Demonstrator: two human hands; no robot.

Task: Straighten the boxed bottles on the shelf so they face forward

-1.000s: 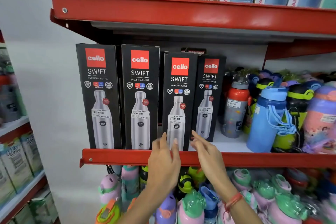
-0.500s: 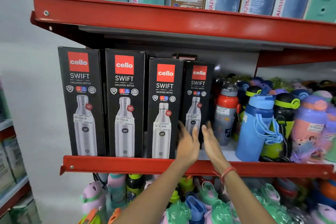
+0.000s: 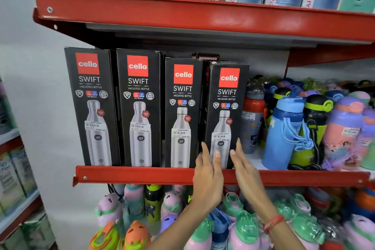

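Four black boxed bottles with red logos stand on the red shelf (image 3: 142, 175), fronts facing me. The first box (image 3: 91, 107) and the second box (image 3: 140, 107) are taller; the third box (image 3: 182, 111) is shorter. The fourth box (image 3: 227, 95) stands at the shelf's front edge, beside the third. My left hand (image 3: 209, 170) lies against its lower left edge, thumb on the front. My right hand (image 3: 243, 166) lies against its lower right edge. Both hands hide the box's bottom.
Loose bottles crowd the shelf right of the boxes, nearest a grey and red bottle (image 3: 252, 119) and a blue bottle (image 3: 286, 134). The upper red shelf (image 3: 182, 16) hangs close above the boxes. Children's bottles (image 3: 172, 205) fill the shelf below.
Both hands rose from the shelf's front edge to the fourth box. That box came forward from behind the row to the front edge, level with the third.
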